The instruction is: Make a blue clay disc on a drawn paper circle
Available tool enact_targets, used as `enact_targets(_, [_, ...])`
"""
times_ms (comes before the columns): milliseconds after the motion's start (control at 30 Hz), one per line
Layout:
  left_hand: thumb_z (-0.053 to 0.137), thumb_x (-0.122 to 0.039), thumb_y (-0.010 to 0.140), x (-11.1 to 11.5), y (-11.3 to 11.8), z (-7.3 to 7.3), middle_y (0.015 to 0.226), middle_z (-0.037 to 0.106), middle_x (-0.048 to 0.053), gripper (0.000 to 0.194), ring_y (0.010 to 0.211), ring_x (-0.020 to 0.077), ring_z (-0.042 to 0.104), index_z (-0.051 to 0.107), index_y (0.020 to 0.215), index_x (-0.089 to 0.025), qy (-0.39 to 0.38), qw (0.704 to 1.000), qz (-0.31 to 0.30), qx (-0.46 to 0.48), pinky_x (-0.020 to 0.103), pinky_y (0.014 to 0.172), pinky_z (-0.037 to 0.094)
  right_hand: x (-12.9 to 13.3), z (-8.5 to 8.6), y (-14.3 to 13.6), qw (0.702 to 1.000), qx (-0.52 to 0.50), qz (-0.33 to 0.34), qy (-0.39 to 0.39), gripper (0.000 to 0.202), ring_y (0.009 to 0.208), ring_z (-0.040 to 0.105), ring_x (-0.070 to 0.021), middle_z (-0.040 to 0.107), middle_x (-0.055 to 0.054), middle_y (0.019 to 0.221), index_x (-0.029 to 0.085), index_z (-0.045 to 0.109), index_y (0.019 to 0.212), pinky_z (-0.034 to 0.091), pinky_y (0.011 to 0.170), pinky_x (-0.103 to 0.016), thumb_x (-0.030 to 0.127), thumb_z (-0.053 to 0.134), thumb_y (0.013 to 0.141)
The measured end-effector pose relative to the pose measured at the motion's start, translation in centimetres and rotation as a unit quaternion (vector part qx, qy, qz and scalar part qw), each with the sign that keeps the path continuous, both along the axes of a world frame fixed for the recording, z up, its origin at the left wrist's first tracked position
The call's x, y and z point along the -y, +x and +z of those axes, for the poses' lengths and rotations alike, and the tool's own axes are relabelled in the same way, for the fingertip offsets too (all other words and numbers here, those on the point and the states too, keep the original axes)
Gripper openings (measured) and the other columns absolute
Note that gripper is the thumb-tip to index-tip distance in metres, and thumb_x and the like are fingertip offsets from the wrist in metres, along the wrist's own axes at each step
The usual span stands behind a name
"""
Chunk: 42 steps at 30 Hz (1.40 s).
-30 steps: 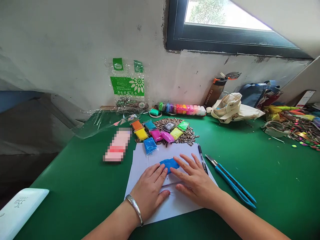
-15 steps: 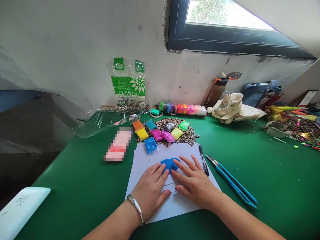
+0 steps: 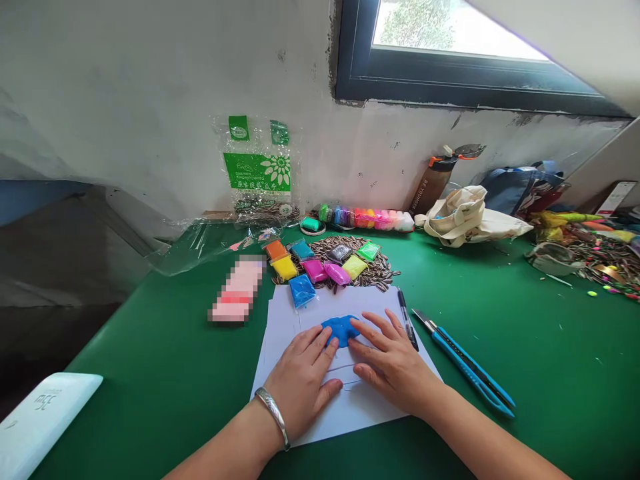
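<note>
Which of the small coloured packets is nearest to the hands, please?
The blue packet lying over the far edge of the paper. The others all lie farther back, on or near the seeds.

wall (image 3: 150, 80): whitish, scuffed | window (image 3: 420, 27): dark-framed, bright with daylight | table (image 3: 150, 373): green top, faint sheen

Daylight from upper-right window (image 3: 415, 25), glaring white | lower left in deep shadow | pink patch (image 3: 237, 290) pixelated

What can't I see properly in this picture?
All in the head view:
Blue clay: edges partly under the left hand and right hand.
Pink thing: details hidden by big pixels.
White device: cut off at the bottom-left corner.
Seeds: partly covered by colourful packets.
</note>
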<state>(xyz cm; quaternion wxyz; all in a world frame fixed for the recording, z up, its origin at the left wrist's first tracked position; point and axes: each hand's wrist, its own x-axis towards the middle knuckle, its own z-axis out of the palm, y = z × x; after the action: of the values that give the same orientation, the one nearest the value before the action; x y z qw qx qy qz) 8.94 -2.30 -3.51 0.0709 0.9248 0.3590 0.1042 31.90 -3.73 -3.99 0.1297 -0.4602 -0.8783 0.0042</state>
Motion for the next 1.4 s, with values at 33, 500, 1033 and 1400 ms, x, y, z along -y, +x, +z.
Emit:
enact_targets(33, [0.056, -0.037, 0.085, 0.0, 0.0, 0.0, 0.137, 0.048, 0.014, 0.052, 0.126, 0.0314, 0.041, 0.048, 0.131, -0.014, -0.001, 1.000, -0.001, 0.001, 0.049, 0.101, 0.040, 0.0, 0.0, 0.0, 1.000, -0.002, 0.001, 0.003, 0.030, 0.131, 0.033, -0.0285, 0.047, -0.002, 0.138, 0.028, 0.060, 0.116, 0.017, 0.108, -0.058, 0.037, 0.047, 0.089])
enact_targets(500, [0.058, -0.035, 0.085, -0.2, -0.3, -0.2, 0.140, 0.043, 0.013, 0.061, 0.130, 0.0286, 0.038, 0.035, 0.138, -0.016, -0.064, 0.996, 0.004, 0.056, 0.049, 0.105, 0.037, -0.3, 1.2, -0.7, 0.999, -0.001, 0.034, 0.001, 0.049, 0.133, 0.029, -0.0312, 0.038, -0.006, 0.144, 0.028, 0.045, 0.134, 0.017, 0.107, -0.061, 0.042, 0.050, 0.087])
enact_targets(1033, [0.058, -0.025, 0.083, -0.4, -0.6, -0.7, 0.142, 0.041, 0.012, 0.065, 0.131, 0.0250, 0.036, 0.028, 0.142, -0.018, -0.091, 0.990, 0.014, 0.108, 0.047, 0.106, 0.036, -0.4, 0.2, -0.8, 0.998, 0.005, 0.056, 0.003, 0.047, 0.135, 0.024, -0.0308, 0.036, -0.003, 0.145, 0.028, 0.045, 0.133, 0.006, 0.109, -0.060, 0.045, 0.043, 0.090])
enact_targets(1400, [0.042, -0.018, 0.090, -1.2, -0.8, -0.7, 0.129, 0.056, 0.008, 0.041, 0.119, 0.0187, 0.052, 0.046, 0.131, -0.017, -0.062, 0.975, 0.089, 0.195, 0.036, 0.100, 0.045, -1.1, 1.3, -2.0, 0.996, 0.021, 0.070, -0.055, 0.047, 0.136, 0.021, -0.0325, 0.032, -0.001, 0.148, 0.032, 0.044, 0.133, 0.004, 0.107, -0.063, 0.052, 0.035, 0.092])
